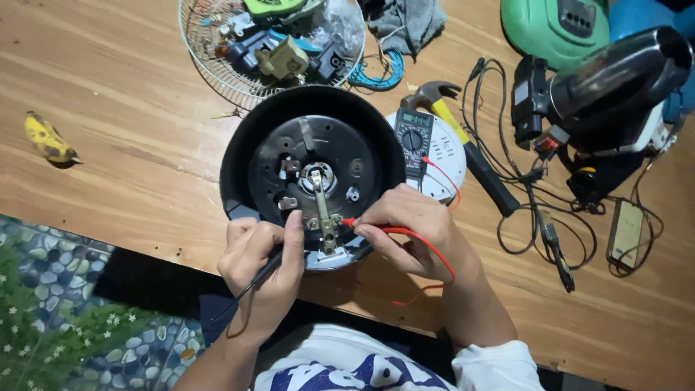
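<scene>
View: looking straight down at a wooden worktop where a person is sitting and working with 2 bare hands.
Main thing: a round black appliance base is lying upturned at the near edge of the worktop, showing a grey metal plate, small terminals and a metal strip running toward the person.
Left hand: fingers are closing around a black probe, its tip pointing at the near rim of the base beside the metal strip.
Right hand: fingers are pinching a red probe, its tip touching the terminals by the strip; a red lead is looping over the wrist.
Meter: a dark multimeter with a small grey screen and round dial is lying just right of the base, on a white disc.
Right side: a hammer with a yellow and black handle, tangled black cables and a black hair dryer.
Far side: a wire fan guard holding loose parts, and a grey cloth.
Far left: a yellow banana peel, well apart from everything.
</scene>
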